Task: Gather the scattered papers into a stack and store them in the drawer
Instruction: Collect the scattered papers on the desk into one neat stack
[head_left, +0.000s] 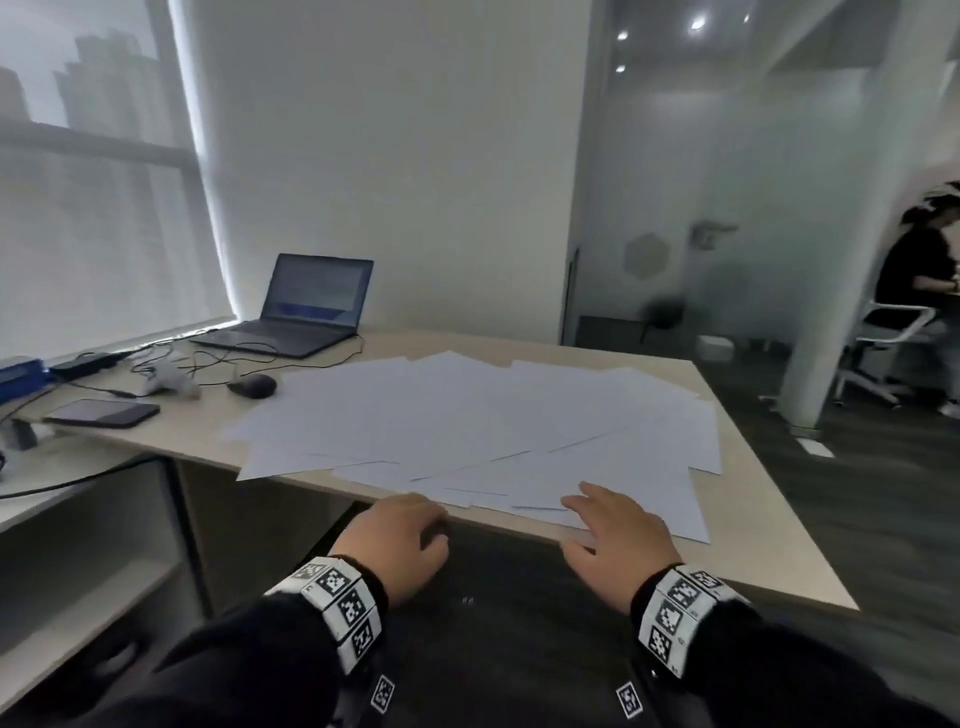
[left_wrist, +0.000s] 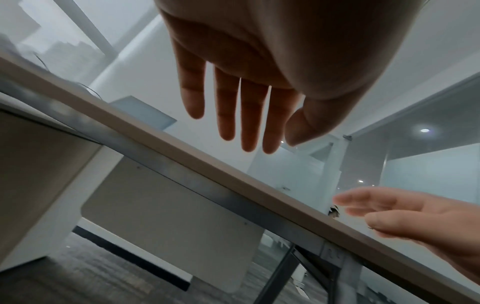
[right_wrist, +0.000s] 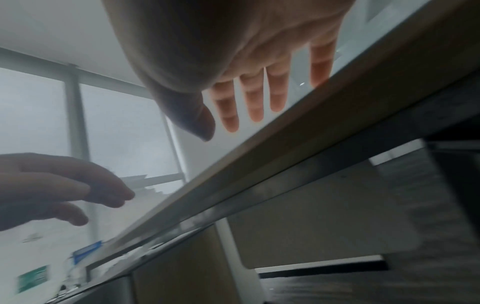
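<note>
**Both hands open at the near desk edge, papers spread beyond the fingertips**

The desk (head_left: 748, 540) runs across the head view, its pale top reaching away from both hands. Covering most of it, just beyond the fingertips, the papers (head_left: 467, 415) lie fanned and overlapping in a loose white sheet-field, the nearest corners coming up to the desk's near edge between the two hands. Far past the left hand and off to its outer side stands an open laptop (head_left: 306, 306), with a dark mouse (head_left: 253, 385) closer in and a phone (head_left: 104, 414) lying flat further out still.

The right hand (head_left: 618, 540) is spread, fingers straight and apart, its fingertips over the nearest sheet; whether they touch the paper cannot be told. It holds nothing. The right wrist view shows those fingers (right_wrist: 255, 96) extended above the desk edge.

The left hand (head_left: 395, 545) sits at the desk's near edge beside the closest paper corner, empty; the left wrist view shows its fingers (left_wrist: 250, 115) straight and slightly parted, above the edge.

No drawer can be made out.
</note>
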